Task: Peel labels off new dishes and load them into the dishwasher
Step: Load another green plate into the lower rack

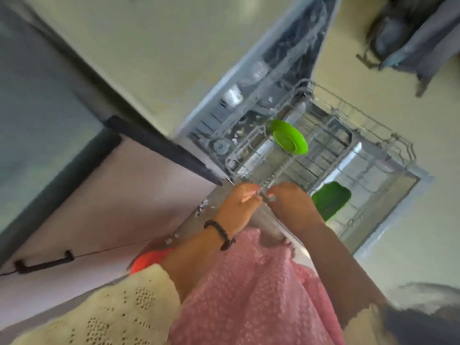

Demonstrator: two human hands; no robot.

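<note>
Head view, tilted and motion-blurred. Dishwasher (293,78) stands open, its door dropped flat and the lower wire rack (373,125) pulled out over it. One bright green plate (288,139) stands on edge between the rack's tines, toward the machine's interior. A second green dish (331,199) sits at the nearer side of the rack, just beside the right wrist; partly hidden, its shape unclear.

Both hands meet at the near edge of the rack. Left hand (240,204), with a dark braided bracelet (220,234) on the wrist, has its fingers curled in toward a small pale thing at its fingertips; too blurred to name, and I cannot tell whether it is pinched or merely touched. Right hand (290,199) is knuckles-up, fingertips bent down at the same spot; grip likewise impossible to judge.

Person wears a pink patterned garment (249,290) and a cream knitted sleeve (112,307) on the left arm. An orange-red object (146,261) peeks out beneath the left forearm. Pale cabinet front with a dark handle (43,265) to the left; dark countertop edge (161,149) above it
</note>
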